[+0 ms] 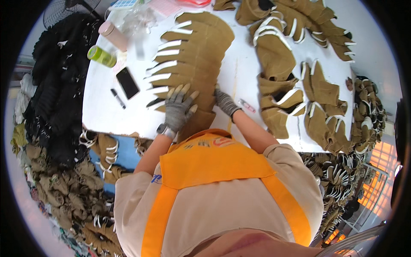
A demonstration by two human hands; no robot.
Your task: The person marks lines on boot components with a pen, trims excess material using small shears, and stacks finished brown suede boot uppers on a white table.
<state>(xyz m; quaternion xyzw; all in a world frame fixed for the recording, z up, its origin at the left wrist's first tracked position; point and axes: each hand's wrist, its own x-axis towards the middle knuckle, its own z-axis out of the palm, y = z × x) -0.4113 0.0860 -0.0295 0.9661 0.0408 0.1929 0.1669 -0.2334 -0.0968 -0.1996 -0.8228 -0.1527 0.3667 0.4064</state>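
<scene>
A long overlapping row of brown fabric pieces with white-edged tabs (202,48) lies on the white table (106,119), running from the far side down to the orange apron (218,160). My left hand (179,107), in a grey glove with pale fingertips, rests flat on the near part of the row with its fingers spread. My right hand (224,100), also gloved in grey, touches the row's right edge; its fingertips are partly hidden, so a grip cannot be told. A small red-and-white tool (247,105) lies right of that hand.
On the table's left are a black phone (127,83), a marker (118,98), a green container (102,56), a pink bottle (113,36) and clear plastic (138,21). More brown pieces (276,57) cover the right side. Heaps of black fabric (61,90) and brown fabric (64,186) stand left of the table.
</scene>
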